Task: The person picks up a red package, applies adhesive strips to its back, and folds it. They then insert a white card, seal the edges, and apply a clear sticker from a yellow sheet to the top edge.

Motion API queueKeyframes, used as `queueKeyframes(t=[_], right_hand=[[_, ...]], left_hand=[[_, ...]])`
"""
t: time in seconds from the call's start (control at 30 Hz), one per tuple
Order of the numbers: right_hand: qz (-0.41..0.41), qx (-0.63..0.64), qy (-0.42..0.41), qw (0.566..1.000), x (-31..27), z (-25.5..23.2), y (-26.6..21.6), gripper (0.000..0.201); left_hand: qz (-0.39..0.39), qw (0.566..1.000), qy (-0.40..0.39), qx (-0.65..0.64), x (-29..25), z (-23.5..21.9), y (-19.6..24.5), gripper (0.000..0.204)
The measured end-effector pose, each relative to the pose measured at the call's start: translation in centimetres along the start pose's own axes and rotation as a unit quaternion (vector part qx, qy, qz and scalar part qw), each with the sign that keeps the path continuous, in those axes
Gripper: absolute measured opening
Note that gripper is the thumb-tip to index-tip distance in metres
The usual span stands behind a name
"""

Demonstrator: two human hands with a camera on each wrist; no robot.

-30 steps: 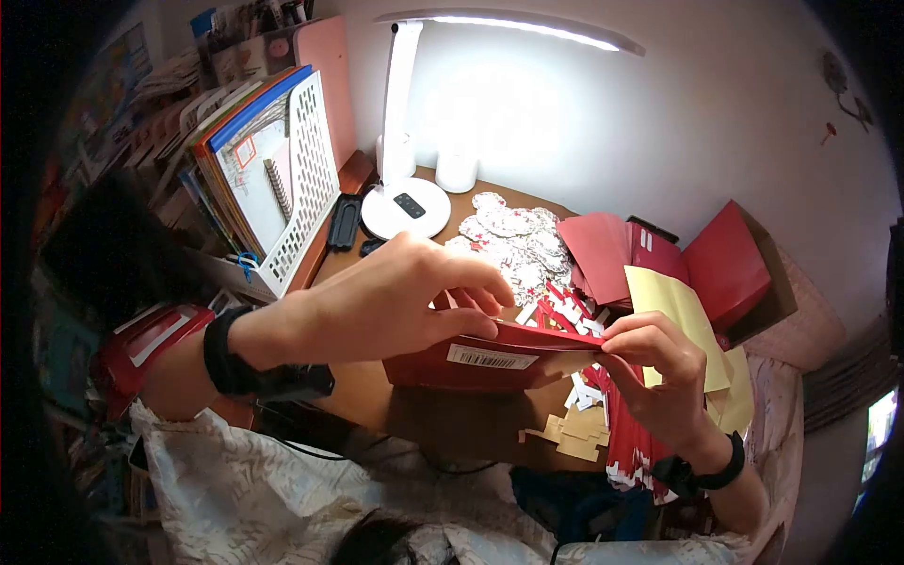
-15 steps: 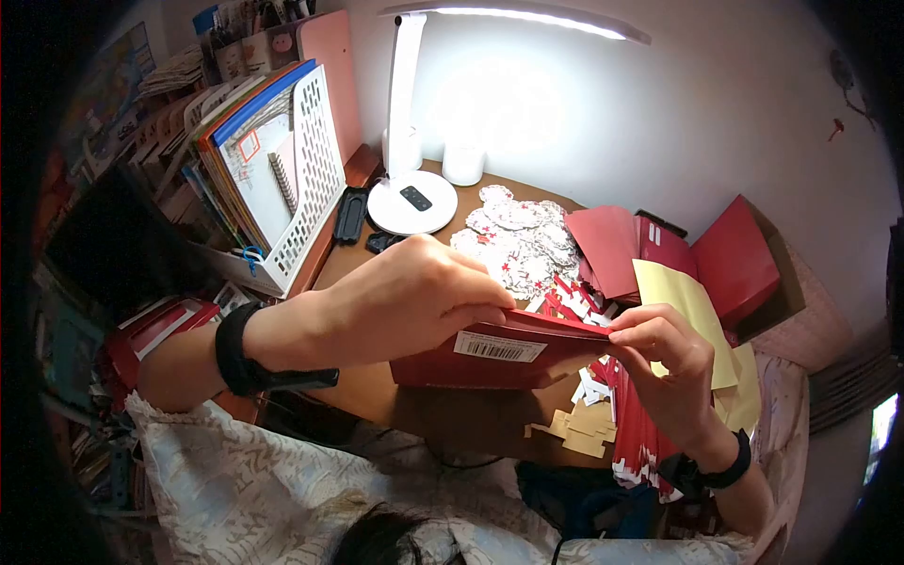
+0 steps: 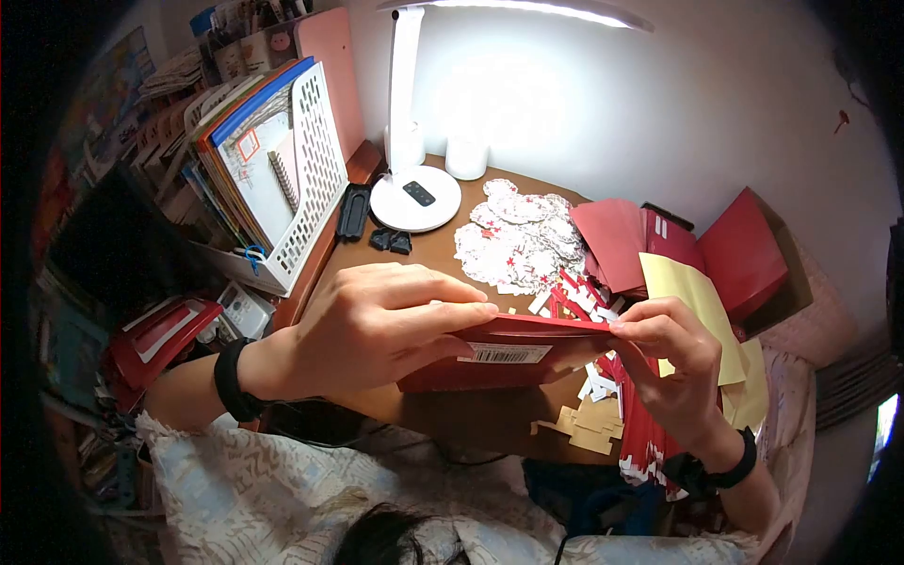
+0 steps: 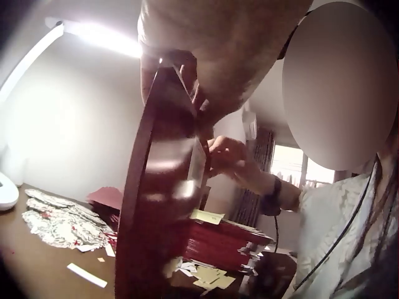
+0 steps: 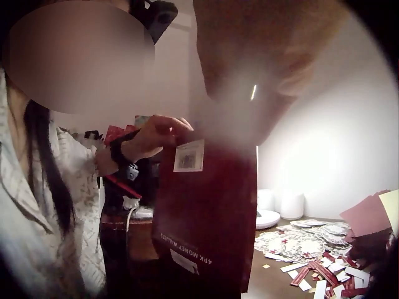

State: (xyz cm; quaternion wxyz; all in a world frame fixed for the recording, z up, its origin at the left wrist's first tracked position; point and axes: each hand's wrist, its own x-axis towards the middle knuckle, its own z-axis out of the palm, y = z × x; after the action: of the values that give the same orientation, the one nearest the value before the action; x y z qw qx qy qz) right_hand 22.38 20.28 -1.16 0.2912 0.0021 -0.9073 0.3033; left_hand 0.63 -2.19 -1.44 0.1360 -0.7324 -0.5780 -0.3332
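A flat dark red box (image 3: 471, 375) stands on edge between both hands above the desk. It carries a white barcode label (image 3: 508, 353); in the right wrist view the box (image 5: 209, 205) reads "4PK MONEY WALLETS". My left hand (image 3: 372, 325) holds the upper edge at its left part, fingers along the top and thumb on the near face. With thumb and fingers my right hand (image 3: 673, 358) pinches the right end of that edge. From the left wrist view, the box's narrow side (image 4: 140, 187) shows, with the left hand (image 4: 206, 56) over its top.
A heap of white-and-red paper discs (image 3: 518, 235) lies under the desk lamp (image 3: 414, 198). To the right are red envelopes (image 3: 607, 245), a yellow sheet (image 3: 683, 306), an open red box (image 3: 744, 254) and stacked red packets (image 3: 645, 428). Tan card pieces (image 3: 589, 426) lie near the front edge.
My left hand moved left along the box's top edge and its fingers straightened. The gap that showed along the top edge has narrowed. My right hand keeps its pinch on the corner.
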Motion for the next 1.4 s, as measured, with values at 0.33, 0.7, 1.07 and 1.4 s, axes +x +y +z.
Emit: queueKeyframes(t=[0.33, 0.7, 1.07, 1.4], right_hand=[[-0.047, -0.072, -0.052, 0.995, 1.8, 0.8, -1.1, 0.04], [-0.023, -0.005, -0.147, 0.989, 5.5, 4.1, -3.0, 0.026], [0.011, 0.012, -0.161, 0.987, 6.5, 3.3, -3.6, 0.021], [-0.032, -0.06, -0.207, 0.976, 8.7, 3.3, -4.6, 0.034]], left_hand=[[-0.04, 0.997, 0.038, -0.061, 0.2, 1.5, 0.0, 0.029], [-0.115, 0.983, 0.067, -0.127, 0.0, 2.3, 0.1, 0.048], [-0.202, 0.953, 0.122, -0.188, -2.6, 2.7, -0.7, 0.035], [-0.205, 0.952, 0.121, -0.192, -2.6, 2.7, -1.0, 0.034]])
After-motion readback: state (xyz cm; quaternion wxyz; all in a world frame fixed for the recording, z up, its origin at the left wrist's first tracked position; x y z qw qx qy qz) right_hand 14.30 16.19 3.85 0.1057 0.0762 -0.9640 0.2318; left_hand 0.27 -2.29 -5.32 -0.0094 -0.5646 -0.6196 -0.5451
